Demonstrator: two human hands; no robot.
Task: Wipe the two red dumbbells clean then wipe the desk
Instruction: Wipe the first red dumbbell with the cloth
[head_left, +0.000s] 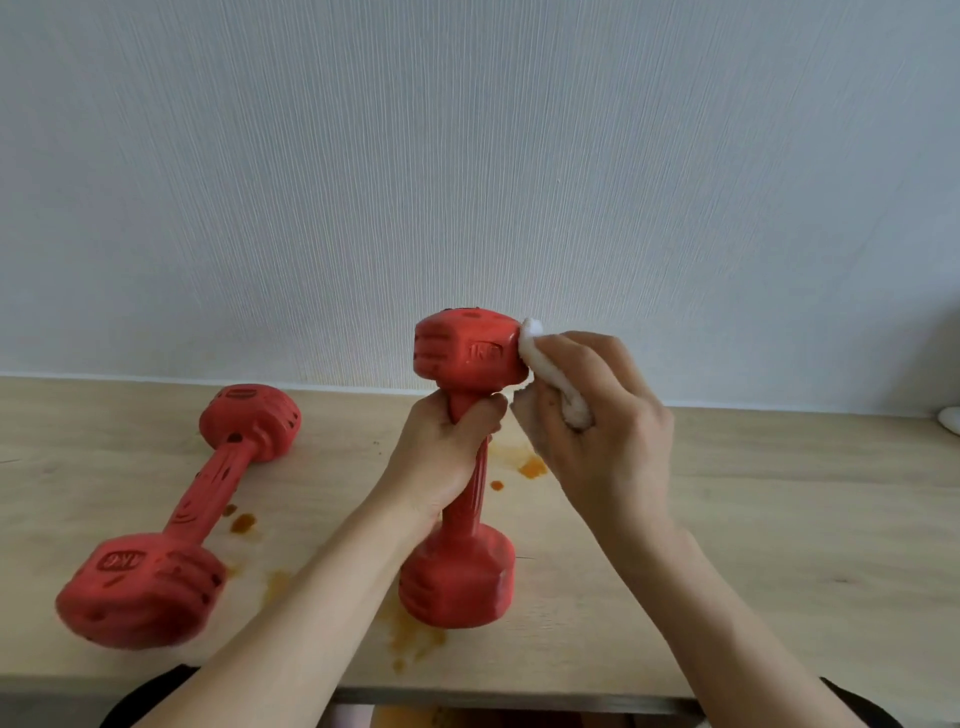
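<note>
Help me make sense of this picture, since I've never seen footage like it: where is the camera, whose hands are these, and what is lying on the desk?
There is no machine here. The single picture comes from a wide-angle camera worn on a person's head, looking forward and down, so the two bare arms reaching in from below are the wearer's own. The left hand grips the handle of a red dumbbell standing upright on the wooden desk. The right hand holds a white cloth against the side of its upper head. A second red dumbbell lies on its side to the left, untouched. Orange stains spot the desk around both. A small white object at the right edge is too cut off to identify.
</note>
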